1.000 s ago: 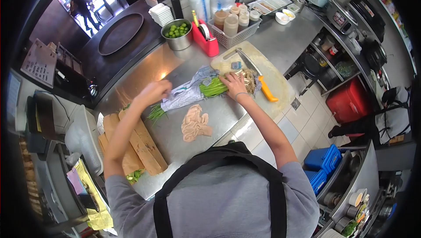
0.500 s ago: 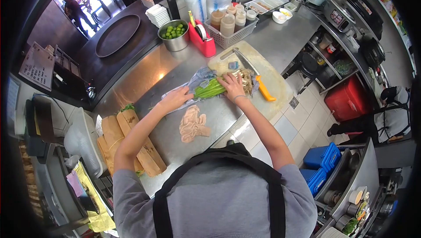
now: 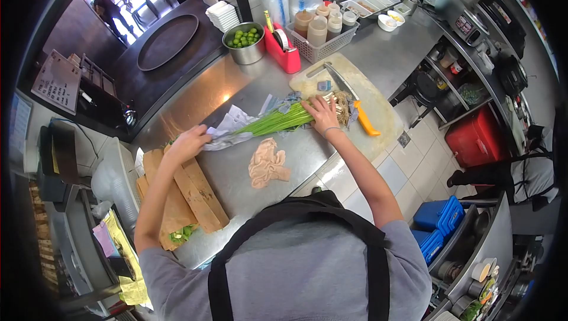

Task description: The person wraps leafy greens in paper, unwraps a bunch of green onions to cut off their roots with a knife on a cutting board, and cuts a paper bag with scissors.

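Note:
A bunch of green onions (image 3: 277, 122) lies across the steel counter, its white root ends on the cutting board (image 3: 381, 121). My right hand (image 3: 322, 115) rests over the bunch near the roots, fingers curved onto the stalks. At the leafy end, my left hand (image 3: 188, 143) pinches the edge of crumpled greyish wrapping paper (image 3: 234, 121), which lies under and behind the greens. A knife with an orange handle (image 3: 367, 121) lies on the board beside the roots. Below the bunch sits a crumpled peach cloth (image 3: 267, 164), touched by neither hand.
Brown paper bundles (image 3: 192, 194) with greens lie left. Behind stand a pot of limes (image 3: 245, 55), a red tape dispenser (image 3: 284, 52) and a basket of sauce bottles (image 3: 319, 49). A person in dark trousers (image 3: 485, 173) stands at right.
My left hand has moved left, drawing the wrapping paper out along the counter. More of the long green leaves show. My right hand stays on the root end.

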`<action>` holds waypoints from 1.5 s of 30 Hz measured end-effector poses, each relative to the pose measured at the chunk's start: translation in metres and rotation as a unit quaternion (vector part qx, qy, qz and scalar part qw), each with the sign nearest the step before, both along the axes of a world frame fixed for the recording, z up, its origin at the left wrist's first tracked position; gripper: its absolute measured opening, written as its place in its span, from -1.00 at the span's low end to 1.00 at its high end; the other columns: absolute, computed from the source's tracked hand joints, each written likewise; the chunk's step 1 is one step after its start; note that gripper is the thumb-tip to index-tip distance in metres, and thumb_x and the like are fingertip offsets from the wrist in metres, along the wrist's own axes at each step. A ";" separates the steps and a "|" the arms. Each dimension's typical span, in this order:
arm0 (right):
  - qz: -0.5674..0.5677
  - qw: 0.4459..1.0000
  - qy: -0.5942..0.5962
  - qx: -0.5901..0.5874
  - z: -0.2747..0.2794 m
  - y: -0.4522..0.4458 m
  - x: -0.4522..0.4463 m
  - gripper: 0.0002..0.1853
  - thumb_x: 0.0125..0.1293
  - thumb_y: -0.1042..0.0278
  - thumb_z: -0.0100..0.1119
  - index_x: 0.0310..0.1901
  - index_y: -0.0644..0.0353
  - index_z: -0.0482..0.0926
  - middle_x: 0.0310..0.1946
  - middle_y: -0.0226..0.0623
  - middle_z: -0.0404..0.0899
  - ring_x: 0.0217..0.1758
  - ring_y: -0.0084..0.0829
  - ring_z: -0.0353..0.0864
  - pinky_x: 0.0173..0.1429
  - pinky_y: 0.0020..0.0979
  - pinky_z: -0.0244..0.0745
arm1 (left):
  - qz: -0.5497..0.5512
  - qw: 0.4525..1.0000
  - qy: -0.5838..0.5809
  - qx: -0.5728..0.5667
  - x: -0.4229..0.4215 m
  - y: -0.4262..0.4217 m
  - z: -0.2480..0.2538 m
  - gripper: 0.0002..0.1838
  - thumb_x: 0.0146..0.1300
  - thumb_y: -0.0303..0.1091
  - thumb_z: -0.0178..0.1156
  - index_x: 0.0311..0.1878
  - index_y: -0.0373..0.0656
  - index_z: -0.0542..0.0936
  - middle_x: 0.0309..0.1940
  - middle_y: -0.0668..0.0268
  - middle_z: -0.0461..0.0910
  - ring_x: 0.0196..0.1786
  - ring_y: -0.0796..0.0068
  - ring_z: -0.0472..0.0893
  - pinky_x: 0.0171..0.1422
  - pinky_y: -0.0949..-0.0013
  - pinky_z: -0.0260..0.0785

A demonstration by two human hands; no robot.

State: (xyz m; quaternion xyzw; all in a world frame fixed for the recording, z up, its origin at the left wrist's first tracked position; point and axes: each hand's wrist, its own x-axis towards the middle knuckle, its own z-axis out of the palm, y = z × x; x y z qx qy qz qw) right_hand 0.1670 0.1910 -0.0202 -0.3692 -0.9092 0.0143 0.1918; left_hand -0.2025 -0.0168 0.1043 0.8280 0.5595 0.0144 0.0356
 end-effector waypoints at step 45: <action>-0.027 0.956 -0.031 -0.289 0.045 0.070 -0.083 -0.50 0.17 -0.04 0.16 0.07 0.08 0.49 0.11 -0.18 0.47 0.17 -0.14 0.44 0.19 -0.15 0.34 | 0.328 0.837 -0.352 0.260 0.007 0.158 -0.079 -0.47 -0.02 -0.45 0.29 0.07 -0.19 0.39 -0.10 0.00 0.48 0.01 -0.02 0.48 0.11 0.16 0.32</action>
